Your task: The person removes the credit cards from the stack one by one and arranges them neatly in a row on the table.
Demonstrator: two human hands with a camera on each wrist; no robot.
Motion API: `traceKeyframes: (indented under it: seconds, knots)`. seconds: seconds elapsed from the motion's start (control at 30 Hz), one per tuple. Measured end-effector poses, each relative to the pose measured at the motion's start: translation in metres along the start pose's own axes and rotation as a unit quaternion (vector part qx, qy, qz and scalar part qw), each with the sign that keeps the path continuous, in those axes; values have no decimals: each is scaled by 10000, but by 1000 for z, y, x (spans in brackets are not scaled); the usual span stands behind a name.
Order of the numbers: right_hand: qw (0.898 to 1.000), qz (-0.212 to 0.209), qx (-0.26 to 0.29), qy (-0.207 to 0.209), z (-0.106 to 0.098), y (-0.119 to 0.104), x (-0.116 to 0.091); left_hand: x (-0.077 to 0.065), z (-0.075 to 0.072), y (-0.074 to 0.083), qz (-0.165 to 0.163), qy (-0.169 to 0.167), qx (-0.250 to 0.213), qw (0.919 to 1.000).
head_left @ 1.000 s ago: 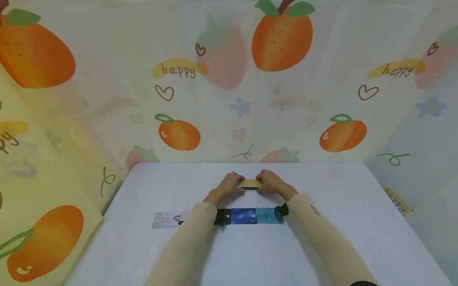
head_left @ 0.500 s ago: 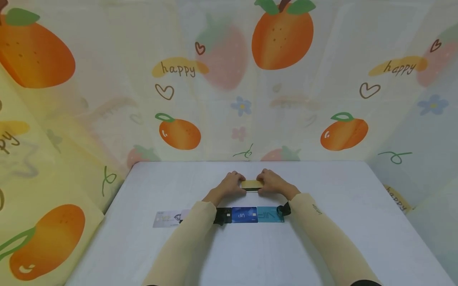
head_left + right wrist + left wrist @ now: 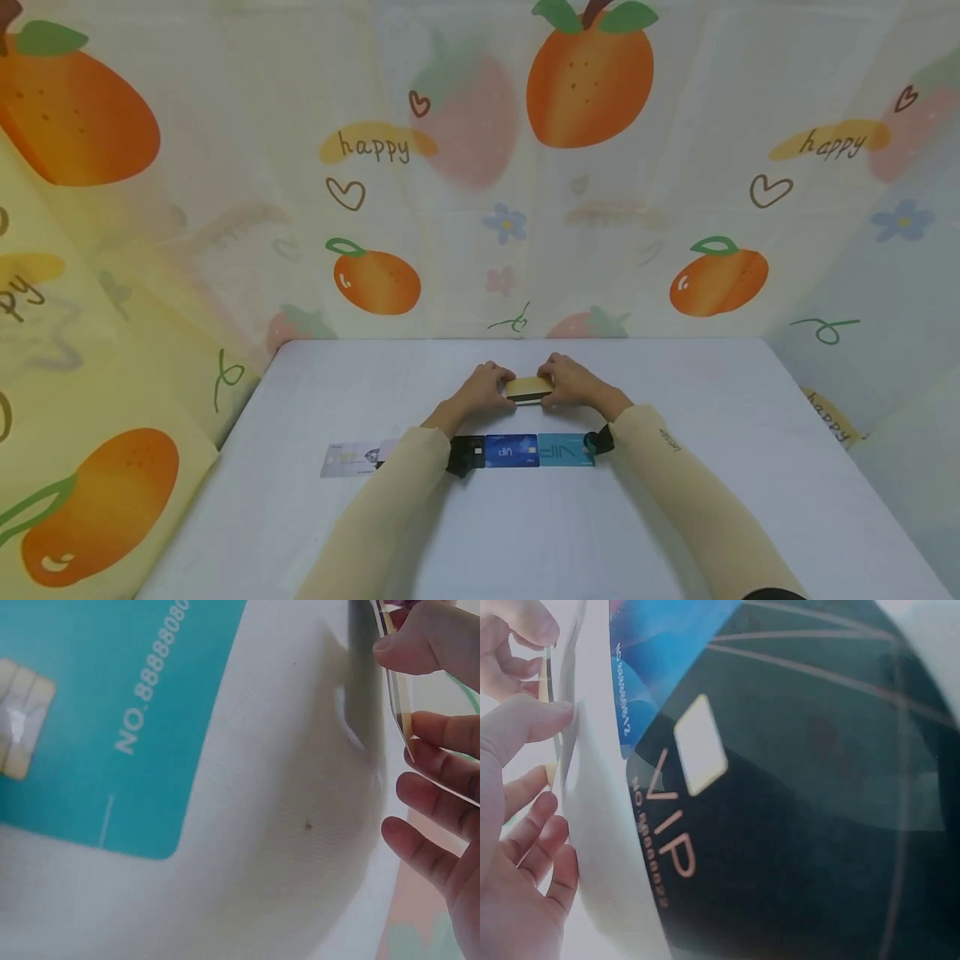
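Note:
In the head view, both hands hold a gold card (image 3: 528, 386) with a dark stripe and a pale edge below it, near the far side of the table. My left hand (image 3: 486, 388) pinches its left end and my right hand (image 3: 573, 385) its right end. The right wrist view has the gold card (image 3: 400, 705) nearly edge-on, light and dark layers showing, thumb on one face and fingertips on the other. Nearer lies a row of cards: silver (image 3: 341, 462), a pale one partly under the left sleeve, black (image 3: 474, 446), blue (image 3: 512, 451) and teal (image 3: 561, 451).
A white table (image 3: 517, 533) carries the row of cards. Behind and beside it hangs a fruit-print cloth (image 3: 465, 242). The left sleeve (image 3: 405, 500) covers part of the row, and a black wrist strap (image 3: 602, 439) overlaps the teal card's right end.
The gold card, held throughout, has tilted slightly and shifted a little to the right and nearer, showing more of its stripe and pale lower edge. The row of cards stays put.

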State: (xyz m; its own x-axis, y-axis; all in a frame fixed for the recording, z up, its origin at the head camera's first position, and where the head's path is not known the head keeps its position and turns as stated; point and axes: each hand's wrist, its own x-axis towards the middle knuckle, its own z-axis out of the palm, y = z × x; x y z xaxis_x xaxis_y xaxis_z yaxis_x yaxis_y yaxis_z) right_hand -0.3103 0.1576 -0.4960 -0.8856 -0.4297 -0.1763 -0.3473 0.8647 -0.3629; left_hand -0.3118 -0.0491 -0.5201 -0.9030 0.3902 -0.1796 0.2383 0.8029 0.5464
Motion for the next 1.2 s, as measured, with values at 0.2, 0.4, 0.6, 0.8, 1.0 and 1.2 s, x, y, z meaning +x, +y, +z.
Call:
traceKeyframes:
  seconds: [0.2, 0.4, 0.6, 0.8, 1.0, 1.2]
  knots:
    - [10000, 60, 34, 36, -4, -5, -8, -1, 0, -1, 176, 45, -15, 9998]
    - [9999, -3, 122, 63, -7, -7, -19, -6, -1, 2, 298, 29, 200, 9994]
    - [9997, 5, 234, 120, -6, -3, -26, -9, -4, 8, 503, 36, 387, 9980]
    - [9991, -93, 172, 379, -7, -4, -32, -14, -4, 13, 574, 140, 320, 9977]
    - [9979, -97, 268, 574, -8, -3, -41, -20, -6, 22, 683, 226, 180, 9972]
    - [9967, -138, 410, 692, -11, -3, -51, -25, -7, 31, 675, 299, 120, 9972]
